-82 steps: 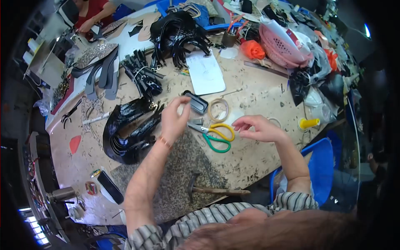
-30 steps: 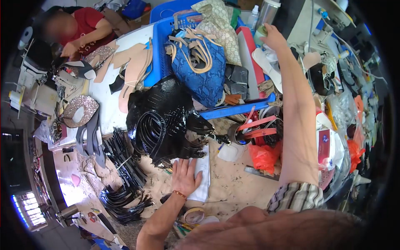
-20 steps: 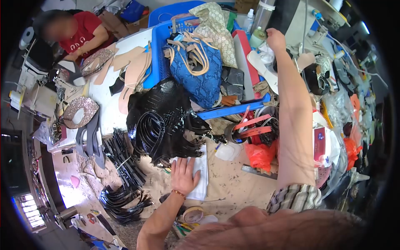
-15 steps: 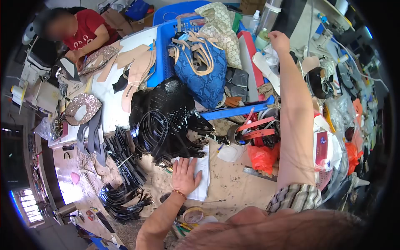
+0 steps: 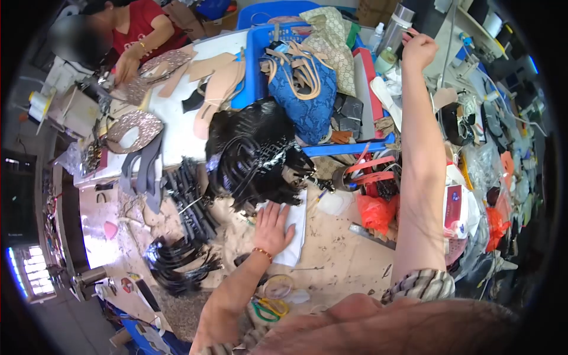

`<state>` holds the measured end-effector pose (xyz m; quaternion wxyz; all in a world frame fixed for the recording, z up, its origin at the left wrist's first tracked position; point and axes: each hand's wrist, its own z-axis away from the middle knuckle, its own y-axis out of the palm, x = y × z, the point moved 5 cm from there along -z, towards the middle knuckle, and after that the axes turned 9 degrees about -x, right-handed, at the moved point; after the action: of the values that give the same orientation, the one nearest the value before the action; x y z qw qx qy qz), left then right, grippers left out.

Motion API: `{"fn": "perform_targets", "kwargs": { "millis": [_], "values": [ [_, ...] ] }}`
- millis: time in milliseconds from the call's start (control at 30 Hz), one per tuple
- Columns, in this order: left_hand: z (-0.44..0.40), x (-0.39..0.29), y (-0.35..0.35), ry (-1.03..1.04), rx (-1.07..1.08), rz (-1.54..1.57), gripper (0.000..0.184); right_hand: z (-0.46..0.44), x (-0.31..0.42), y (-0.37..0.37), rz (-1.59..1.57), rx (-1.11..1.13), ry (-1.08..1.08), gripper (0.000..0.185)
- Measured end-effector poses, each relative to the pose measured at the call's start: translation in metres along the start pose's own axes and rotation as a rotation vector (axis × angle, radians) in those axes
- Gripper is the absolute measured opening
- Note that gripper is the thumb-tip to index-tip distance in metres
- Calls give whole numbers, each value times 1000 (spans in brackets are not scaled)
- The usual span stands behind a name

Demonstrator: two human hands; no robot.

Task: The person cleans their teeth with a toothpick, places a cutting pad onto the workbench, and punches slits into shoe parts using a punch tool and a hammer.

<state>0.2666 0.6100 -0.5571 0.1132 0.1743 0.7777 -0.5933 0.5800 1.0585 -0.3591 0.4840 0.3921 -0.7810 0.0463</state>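
My left hand (image 5: 274,232) lies flat with fingers stretched out on folded white paper (image 5: 296,236), its fingertips close to a heap of glossy black strips (image 5: 251,157). On my far right, my right arm reaches out over the bench. My right hand (image 5: 420,52) is closed, fingers curled together beside a metal flask (image 5: 397,26) and a small greenish bottle (image 5: 386,61). A small dark bit shows at its fingertips, too small to name. Bundled black strips (image 5: 189,204) and more curved ones (image 5: 177,266) lie left of my left hand.
A blue crate (image 5: 255,71) holds a blue snakeskin-pattern bag (image 5: 305,97). Near me lie green-and-yellow scissors (image 5: 269,307) and a tape roll (image 5: 278,286). A red plastic bag (image 5: 376,213) sits right of centre. Across the table, a person in a red shirt (image 5: 142,26) handles glittery pieces.
My right hand has moved slightly up and right, past the bottle toward the flask. The whole view has shifted. My left hand stays on the paper. The other person has leaned forward.
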Motion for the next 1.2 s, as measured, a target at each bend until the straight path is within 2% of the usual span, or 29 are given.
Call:
{"fn": "perform_targets", "kwargs": {
  "millis": [67, 100, 133, 200, 233, 267, 300, 333, 400, 433, 500, 567, 600, 633, 700, 767, 800, 833, 900, 933, 1000, 1033, 1100, 1133, 1167, 1200],
  "values": [
    [2, 0, 0, 6, -17, 24, 56, 19, 55, 8, -260, 37, 69, 20],
    [3, 1, -1, 9, -34, 37, 56, 34, 94, 2, -281, 20, 111, 19],
    [4, 1, -2, 15, -35, 26, 57, 53, 133, -5, -528, -29, 253, 18],
    [9, 4, 2, 14, -51, 46, 60, 114, 238, -35, -674, 121, 282, 12],
    [10, 5, 4, 11, -57, 57, 61, 154, 282, -55, -739, 171, 358, 17],
    [12, 4, 4, -4, -30, 47, 61, 190, 318, -75, -745, 349, 311, 20],
    [13, 5, 9, -13, 3, -7, 62, 234, 352, -96, -783, 515, 415, 17],
    [14, 4, 10, -13, 16, -53, 63, 279, 378, -118, -921, 666, 654, 13],
    [13, 8, 22, -38, 46, -46, 67, 338, 417, -174, -428, 942, 467, 8],
    [13, 13, 29, -54, 66, 8, 70, 358, 436, -200, -279, 1090, 468, 9],
    [0, -5, -28, -63, 507, 13, 80, 380, 470, -235, -35, 1313, 409, 11],
    [-1, 1, -26, -154, 496, 557, 84, 393, 501, -259, 147, 1467, 306, 12],
    [10, -3, -41, -118, 358, 686, 83, 400, 505, -270, 210, 1484, 374, 12],
    [25, -6, -55, -21, 279, 729, 73, 409, 513, -278, 200, 1452, 419, 14],
    [78, -16, -101, 11, 139, 856, 60, 426, 532, -285, 206, 1526, 253, 16],
    [150, -11, -130, -91, 120, 1109, 46, 457, 537, -296, 210, 1483, 340, 16],
    [189, -1, -141, -232, 135, 1169, 40, 476, 535, -300, 209, 1468, 390, 16],
    [230, 11, -149, -384, 149, 1227, 33, 497, 532, -301, 219, 1448, 344, 17],
    [309, 43, -159, -565, -63, 1192, 21, 548, 524, -306, 240, 1428, 276, 19],
    [342, 60, -168, -631, -89, 1119, 18, 574, 523, -307, 312, 1435, 200, 20],
    [406, 92, -189, -719, -131, 965, 14, 639, 499, -329, 415, 1547, 246, 20],
    [424, 107, -209, -648, -154, 807, 13, 669, 489, -340, 461, 1595, 257, 21],
    [454, 142, -234, -493, -219, 595, 12, 724, 486, -360, 494, 1686, 453, 20],
    [464, 159, -242, -426, -226, 540, 11, 747, 481, -372, 292, 1703, 309, 16],
    [472, 176, -248, -353, -230, 487, 11, 765, 481, -383, 194, 1629, 291, 11],
    [476, 188, -253, -278, -231, 435, 11, 778, 482, -385, 108, 1664, 175, 8]
  ]
}}
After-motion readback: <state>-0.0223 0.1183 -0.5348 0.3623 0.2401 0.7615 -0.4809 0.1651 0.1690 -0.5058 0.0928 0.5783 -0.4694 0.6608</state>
